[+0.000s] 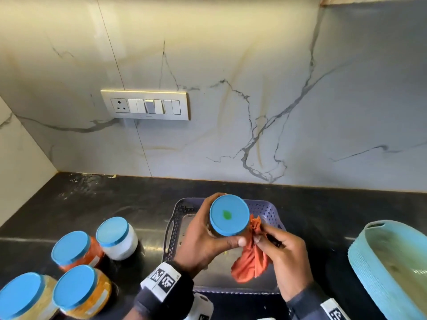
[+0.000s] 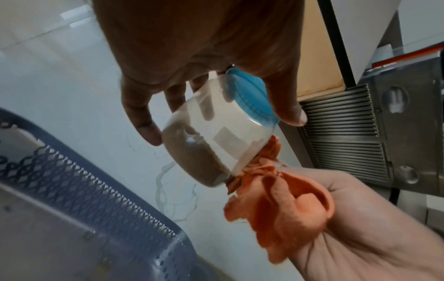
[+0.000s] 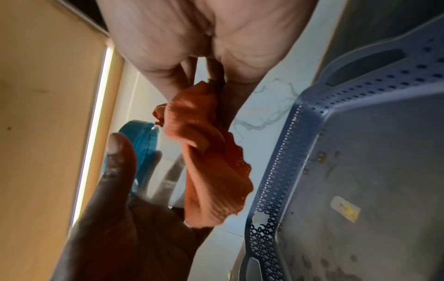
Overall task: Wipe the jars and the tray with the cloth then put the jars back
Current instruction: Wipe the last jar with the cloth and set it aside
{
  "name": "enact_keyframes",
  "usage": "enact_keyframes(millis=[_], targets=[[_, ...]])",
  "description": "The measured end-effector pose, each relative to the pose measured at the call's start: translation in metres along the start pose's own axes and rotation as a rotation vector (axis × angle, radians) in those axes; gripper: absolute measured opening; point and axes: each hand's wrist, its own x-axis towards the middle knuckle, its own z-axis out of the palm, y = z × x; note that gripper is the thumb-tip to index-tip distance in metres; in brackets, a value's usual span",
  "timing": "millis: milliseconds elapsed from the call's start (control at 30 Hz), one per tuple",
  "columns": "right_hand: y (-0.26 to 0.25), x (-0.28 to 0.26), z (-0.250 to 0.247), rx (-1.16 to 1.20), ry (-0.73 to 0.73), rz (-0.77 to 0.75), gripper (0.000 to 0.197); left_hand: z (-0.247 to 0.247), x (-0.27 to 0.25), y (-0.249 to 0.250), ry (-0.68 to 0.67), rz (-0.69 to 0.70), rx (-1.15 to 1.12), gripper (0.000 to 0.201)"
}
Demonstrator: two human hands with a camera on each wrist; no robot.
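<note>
1. Both hands are busy: the left hand [image 1: 203,236] has its grip clamped round a jar [image 2: 216,140] with a blue lid [image 1: 229,214], thumb on the lid's rim and fingers down the far side, held up above the tray [image 1: 265,207].
2. Bunched in the right hand [image 1: 284,252], fingers closed on it, the orange cloth [image 1: 250,262] presses against the jar's lower side wall.
3. To do this well, I'd say turn the jar with the left hand while the cloth stays pressed, so the whole wall gets covered, base included.
4. Brown powder sits inside; keep the lid uppermost.
5. Four other jars [image 1: 76,289] stand on the counter [image 1: 92,204] to the left, well apart from the tray.
6. Specks still show on the tray floor in the right wrist view, so it looks unwiped.
</note>
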Motion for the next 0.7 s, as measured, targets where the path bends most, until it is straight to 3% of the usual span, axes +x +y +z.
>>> enact_keyframes(millis=[100,167,267,433,500,600,700], targets=[[0.002,-0.003,-0.008,-0.032,-0.011,0.043,0.043,0.005,-0.002,-0.003,-0.005,0.074,0.085,0.083],[-0.005,0.000,-0.013,-0.063,0.050,-0.004,0.044,0.007,-0.003,-0.005,0.004,0.143,0.230,0.080],[-0.032,0.007,-0.015,-0.225,0.065,-0.254,0.027,0.010,-0.003,-0.005,-0.015,0.221,0.395,0.075],[-0.052,0.010,0.004,-0.702,-0.083,-0.545,0.023,0.015,0.002,0.006,-0.020,0.365,0.549,0.070],[-0.047,0.014,0.008,-0.771,-0.065,-0.560,0.024,0.015,0.004,0.012,-0.018,0.404,0.584,0.068],[-0.051,0.022,0.013,-0.696,0.035,-0.471,0.029,0.012,0.009,0.013,-0.030,0.417,0.627,0.070],[-0.057,0.019,0.019,-0.711,-0.081,-0.532,0.019,0.002,0.017,0.011,-0.027,0.377,0.655,0.073]])
